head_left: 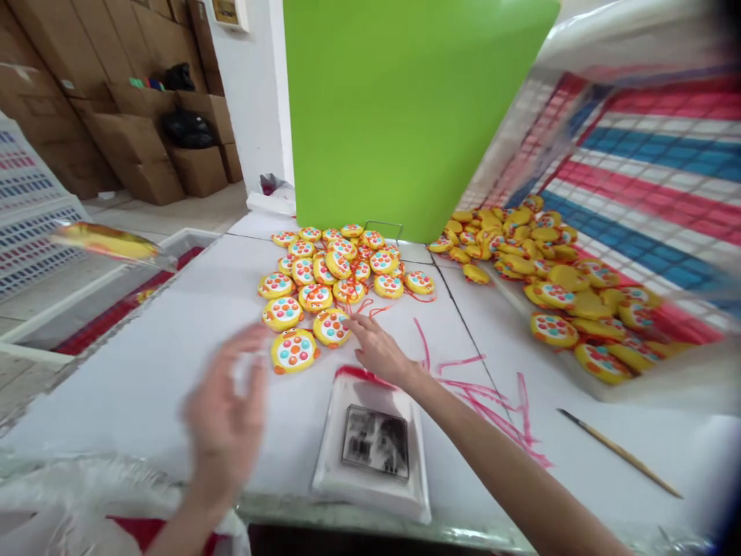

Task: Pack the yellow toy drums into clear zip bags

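Observation:
My left hand (228, 409), smeared by motion, is raised over the near left of the table with its fingers apart and nothing visible in them. A blurred yellow toy in a shiny clear wrapper (107, 241) is in mid-air at the far left, well apart from that hand. Stretched across the table, my right hand (379, 347) has its fingertips closed on the right edge of a round yellow toy (332, 328) with coloured dots. Beside it lies another such toy (295, 351), at the front of a pile (323, 270) with orange cords.
A white tray (370, 494) holding a dark, printed metal plate (376, 442) stands near the front edge. A thin brush (622, 454) lies right. More toys (556, 297) heap at the right. A green board (405, 116) stands behind; a white-rimmed bin (35, 351) is left.

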The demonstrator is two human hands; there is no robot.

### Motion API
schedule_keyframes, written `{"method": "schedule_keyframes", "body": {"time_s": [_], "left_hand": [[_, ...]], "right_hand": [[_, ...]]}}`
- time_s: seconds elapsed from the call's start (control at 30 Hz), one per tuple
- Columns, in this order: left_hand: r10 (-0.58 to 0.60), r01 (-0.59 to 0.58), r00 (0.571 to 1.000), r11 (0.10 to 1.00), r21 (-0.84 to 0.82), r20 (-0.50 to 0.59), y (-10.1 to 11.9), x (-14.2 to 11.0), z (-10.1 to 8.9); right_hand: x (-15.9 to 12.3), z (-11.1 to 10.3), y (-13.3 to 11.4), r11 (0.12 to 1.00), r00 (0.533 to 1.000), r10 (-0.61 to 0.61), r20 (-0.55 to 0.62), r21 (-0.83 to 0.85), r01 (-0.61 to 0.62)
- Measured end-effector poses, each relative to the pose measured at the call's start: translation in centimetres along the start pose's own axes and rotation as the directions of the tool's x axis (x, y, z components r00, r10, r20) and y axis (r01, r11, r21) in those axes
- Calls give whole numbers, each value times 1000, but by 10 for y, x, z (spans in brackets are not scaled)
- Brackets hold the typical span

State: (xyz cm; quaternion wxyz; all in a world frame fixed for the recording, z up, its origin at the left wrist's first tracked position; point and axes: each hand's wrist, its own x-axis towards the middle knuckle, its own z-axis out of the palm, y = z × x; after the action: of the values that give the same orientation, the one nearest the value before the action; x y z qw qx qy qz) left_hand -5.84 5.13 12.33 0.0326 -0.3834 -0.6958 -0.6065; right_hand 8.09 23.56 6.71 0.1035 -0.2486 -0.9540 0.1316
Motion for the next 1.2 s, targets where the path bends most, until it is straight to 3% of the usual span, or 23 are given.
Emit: {"method": "schedule_keyframes", "body": {"time_s": [0.03, 0.07, 0.13, 0.2, 0.27, 0.33, 0.5, 0.6, 0.73, 0.87, 0.97, 1.03, 1.13, 1.2], "left_hand": [[108, -118, 965, 993, 26, 239, -2, -19, 15], [194, -217, 884, 976, 4, 425, -5, -37, 33], [235, -317, 748, 948, 23, 621, -15, -70, 67], [236, -424, 652, 901, 88, 720, -26, -91, 95], [222, -501, 610, 852, 154, 760, -36, -101, 113], [212, -542, 599, 818, 195, 772, -44, -104, 122], [233, -601, 556, 775, 193, 798, -52, -104, 125], [212, -601, 556, 771, 212, 804, -47, -101, 124], [244, -626, 575, 746, 227, 781, -39, -94, 124], [305, -659, 586, 719, 222, 751, -35, -89, 122], [258, -552, 635, 811, 194, 728, -38, -88, 120], [230, -448, 681, 882, 147, 695, -43, -88, 120], [222, -346, 743, 935, 79, 632, -51, -88, 121], [224, -332, 746, 941, 59, 627, -53, -87, 122]], "right_hand": [[11, 3, -3, 997, 999, -32, 41, -67, 35], [22, 6, -5, 991, 995, -46, 87, -124, 57], [39, 11, -7, 977, 985, -53, 166, -194, 85], [49, 14, -7, 973, 981, -65, 185, -207, 103], [49, 13, -8, 978, 986, -56, 156, -188, 86], [41, 10, -9, 991, 994, -22, 110, -131, 37], [-3, -2, -11, 973, 986, 165, 39, 155, -169], [-34, -11, -6, 892, 954, 299, 27, 347, -289], [-72, -21, 5, 748, 921, 390, -10, 586, -311], [-103, -23, 11, 437, 854, 517, 54, 841, -318], [-122, -20, 12, 203, 822, 554, 130, 937, -285], [-131, -19, 12, 156, 820, 551, 156, 946, -285], [-142, -19, 12, 186, 814, 548, 193, 921, -343], [-147, -19, 11, 170, 812, 528, 249, 906, -389]]}}
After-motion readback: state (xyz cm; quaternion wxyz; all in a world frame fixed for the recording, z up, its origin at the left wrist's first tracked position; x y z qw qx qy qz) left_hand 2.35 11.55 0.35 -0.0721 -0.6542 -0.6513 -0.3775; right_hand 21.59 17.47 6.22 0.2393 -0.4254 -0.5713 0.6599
